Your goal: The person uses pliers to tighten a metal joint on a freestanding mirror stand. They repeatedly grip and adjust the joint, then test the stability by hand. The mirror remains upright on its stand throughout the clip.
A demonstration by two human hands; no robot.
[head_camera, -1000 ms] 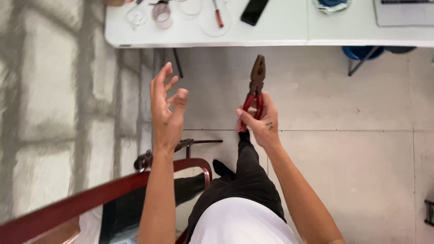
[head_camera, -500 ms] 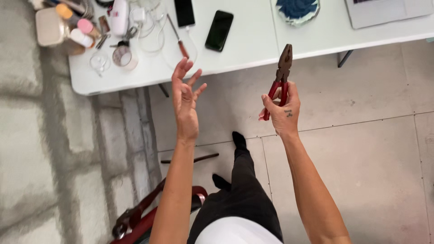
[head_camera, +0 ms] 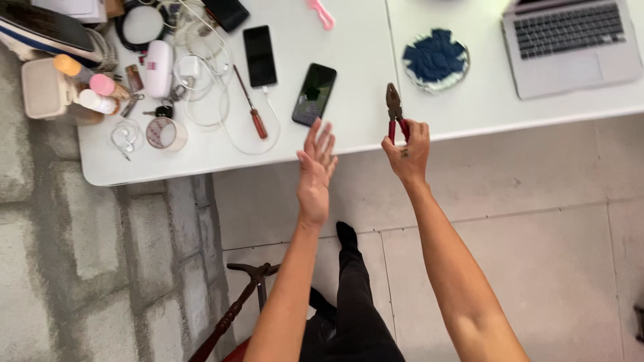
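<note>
Much of your view is cut short: the grey laptop (head_camera: 570,40) at the far right loses its screen to the top edge, the pink plastic piece (head_camera: 322,13) and the clutter at the far left corner of the white table (head_camera: 349,127) run out of frame, and your own body shows only as black trousers and one dark foot below your arms. The red grips of the steel-jawed pliers (head_camera: 394,110) are mostly buried inside your fist, so you cannot see how far apart the handles sit; the jaws look closed together and point away from you.

Those pliers are in your right hand (head_camera: 408,151), which is clenched round the handles, held upright over the near edge of the table, just left of the round blue-and-white dish (head_camera: 435,59). The jaw tips stand between that dish and the black phone lying tilted (head_camera: 314,94).

Your left hand (head_camera: 315,171) grips nothing: its palm is flat and turned toward the right, fingers straight and slightly spread, fingertips reaching the table's near edge just below the tilted phone. It stays well apart from the pliers. Both forearms stretch forward from the bottom of the view, the right one bent slightly at the wrist. Farther left lie a second black phone (head_camera: 259,55), a brown-handled screwdriver (head_camera: 250,111) and loops of white cable (head_camera: 208,87).
</note>
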